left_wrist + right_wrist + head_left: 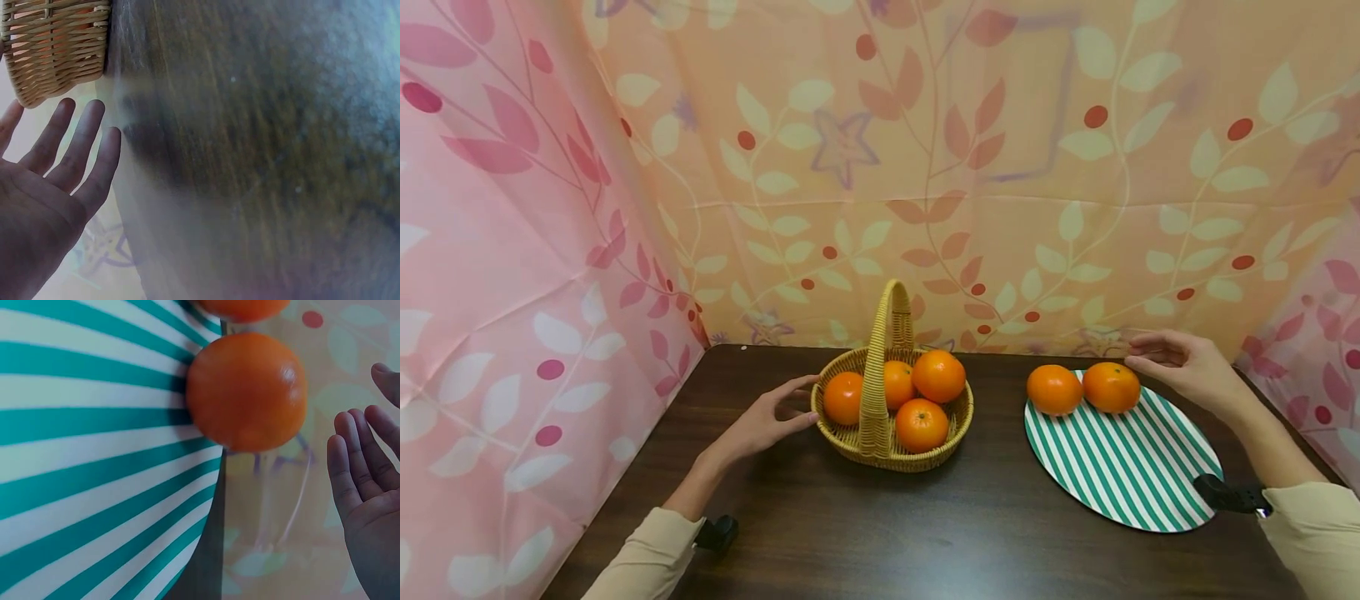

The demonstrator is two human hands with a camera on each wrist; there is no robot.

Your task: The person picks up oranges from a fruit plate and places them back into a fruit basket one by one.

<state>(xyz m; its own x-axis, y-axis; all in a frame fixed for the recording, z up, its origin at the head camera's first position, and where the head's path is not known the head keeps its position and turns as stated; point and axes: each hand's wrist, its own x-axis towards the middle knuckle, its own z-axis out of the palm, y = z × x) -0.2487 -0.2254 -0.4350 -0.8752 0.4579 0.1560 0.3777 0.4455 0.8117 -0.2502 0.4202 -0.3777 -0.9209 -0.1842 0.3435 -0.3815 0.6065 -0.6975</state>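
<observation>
We are seeing the rightmost orange (1112, 388) on the mat (1138, 462) just left of the nearer, right hand (1201, 373), fingers relaxed, while the left hand (765, 422), fingers spread, is flanking the basket (874, 421) leftward.

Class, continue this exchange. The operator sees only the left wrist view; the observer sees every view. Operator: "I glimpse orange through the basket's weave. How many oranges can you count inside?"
Observer: The head view shows four oranges in the basket.
Operator: Has it a handle? My view cuts off its top.
Observer: Yes, a woven handle arches over it.
Operator: And where is the right hand?
Observer: It is just to the right of two more oranges on a striped mat.
</observation>
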